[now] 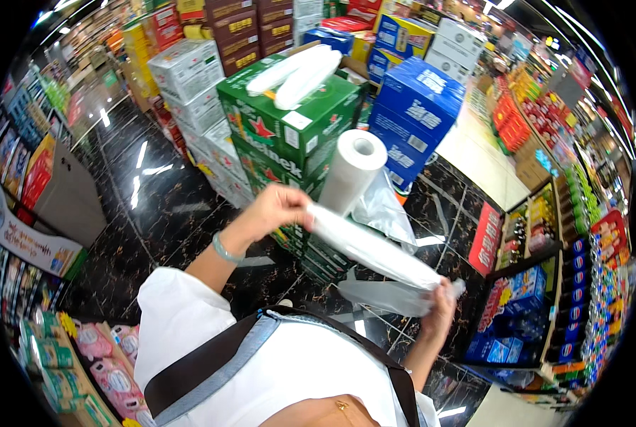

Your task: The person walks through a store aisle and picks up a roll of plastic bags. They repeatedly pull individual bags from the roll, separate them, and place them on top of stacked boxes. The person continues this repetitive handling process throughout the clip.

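Note:
My left hand, with a pale bangle at the wrist, pinches one end of a gathered length of thin white plastic film, which looks like plastic bags. The other end is gripped by my right hand, and a loose translucent flap hangs below it. Just beyond my hands stands an upright roll of clear plastic bags, with loose film lying at its right. Two folded white plastic bundles rest on a green Heineken carton behind the roll.
Blue cartons are stacked right of the green ones, and silver-white cartons on the left. Shelves of bottles line the right side. Wipes packs fill a shelf at lower left. The floor is dark glossy tile.

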Action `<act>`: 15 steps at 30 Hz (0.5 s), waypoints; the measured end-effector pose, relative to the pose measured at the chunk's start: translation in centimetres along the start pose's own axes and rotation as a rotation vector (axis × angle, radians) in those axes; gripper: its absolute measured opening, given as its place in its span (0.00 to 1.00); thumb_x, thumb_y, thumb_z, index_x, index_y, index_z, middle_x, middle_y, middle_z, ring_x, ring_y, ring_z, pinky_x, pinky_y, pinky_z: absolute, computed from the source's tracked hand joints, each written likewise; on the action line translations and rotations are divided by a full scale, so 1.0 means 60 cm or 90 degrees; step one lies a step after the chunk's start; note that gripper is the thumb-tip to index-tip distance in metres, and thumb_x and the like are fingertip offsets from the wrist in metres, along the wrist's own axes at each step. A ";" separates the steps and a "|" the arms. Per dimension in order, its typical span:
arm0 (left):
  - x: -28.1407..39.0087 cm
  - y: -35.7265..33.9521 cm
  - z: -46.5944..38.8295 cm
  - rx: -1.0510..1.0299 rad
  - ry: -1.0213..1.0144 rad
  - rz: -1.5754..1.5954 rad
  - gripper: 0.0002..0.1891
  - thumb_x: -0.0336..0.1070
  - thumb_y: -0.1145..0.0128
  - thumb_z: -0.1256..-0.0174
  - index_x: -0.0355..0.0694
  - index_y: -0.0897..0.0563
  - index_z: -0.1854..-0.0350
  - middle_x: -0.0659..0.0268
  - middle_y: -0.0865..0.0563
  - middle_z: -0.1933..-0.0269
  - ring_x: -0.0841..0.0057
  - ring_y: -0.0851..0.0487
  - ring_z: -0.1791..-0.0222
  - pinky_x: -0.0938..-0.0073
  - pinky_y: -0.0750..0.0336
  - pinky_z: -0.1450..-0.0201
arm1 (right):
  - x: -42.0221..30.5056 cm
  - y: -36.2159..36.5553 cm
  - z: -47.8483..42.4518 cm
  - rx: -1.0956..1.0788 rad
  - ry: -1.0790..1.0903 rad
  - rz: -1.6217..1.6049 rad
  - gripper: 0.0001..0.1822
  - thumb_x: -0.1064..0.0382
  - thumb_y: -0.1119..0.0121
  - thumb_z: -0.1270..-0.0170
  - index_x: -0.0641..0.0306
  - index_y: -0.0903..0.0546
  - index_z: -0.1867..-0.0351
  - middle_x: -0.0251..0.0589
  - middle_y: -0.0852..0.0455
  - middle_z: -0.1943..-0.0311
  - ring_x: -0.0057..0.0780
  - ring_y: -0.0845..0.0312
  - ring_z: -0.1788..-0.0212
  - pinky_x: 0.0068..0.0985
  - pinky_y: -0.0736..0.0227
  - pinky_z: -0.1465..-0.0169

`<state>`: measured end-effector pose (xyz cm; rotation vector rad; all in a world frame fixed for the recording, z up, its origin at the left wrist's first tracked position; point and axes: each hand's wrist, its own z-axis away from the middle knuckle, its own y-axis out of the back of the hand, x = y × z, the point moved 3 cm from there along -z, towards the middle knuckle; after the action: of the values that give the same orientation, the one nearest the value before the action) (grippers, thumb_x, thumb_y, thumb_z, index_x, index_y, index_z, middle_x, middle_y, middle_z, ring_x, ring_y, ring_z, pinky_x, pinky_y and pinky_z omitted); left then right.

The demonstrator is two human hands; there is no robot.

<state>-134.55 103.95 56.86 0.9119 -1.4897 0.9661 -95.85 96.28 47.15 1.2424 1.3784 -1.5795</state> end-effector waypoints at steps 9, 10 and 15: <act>0.203 0.176 -0.115 0.503 -0.530 -0.094 0.15 0.24 0.42 0.42 0.31 0.22 0.51 0.62 0.17 0.56 0.78 0.20 0.57 0.80 0.26 0.53 | -0.052 -0.047 0.013 -0.019 -0.030 -0.009 0.10 0.59 0.47 0.36 0.64 0.22 0.64 0.44 0.15 0.66 0.21 0.23 0.68 0.18 0.31 0.64; 0.196 0.194 -0.137 0.524 -0.552 -0.117 0.14 0.25 0.43 0.42 0.31 0.21 0.53 0.62 0.17 0.56 0.78 0.19 0.58 0.80 0.26 0.55 | -0.040 -0.061 0.016 -0.041 -0.030 -0.019 0.12 0.57 0.48 0.36 0.65 0.22 0.63 0.44 0.15 0.65 0.23 0.23 0.67 0.18 0.32 0.62; 0.132 0.255 -0.185 0.630 -0.290 -0.487 0.16 0.33 0.37 0.48 0.31 0.20 0.57 0.58 0.16 0.60 0.70 0.18 0.63 0.73 0.25 0.57 | -0.032 -0.093 0.032 -0.153 -0.002 -0.027 0.21 0.49 0.50 0.35 0.69 0.21 0.63 0.47 0.16 0.64 0.32 0.23 0.58 0.27 0.33 0.50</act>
<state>-145.53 119.64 64.18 2.3261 -0.7708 0.9050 -100.83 95.34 50.70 1.0730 1.5503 -1.3941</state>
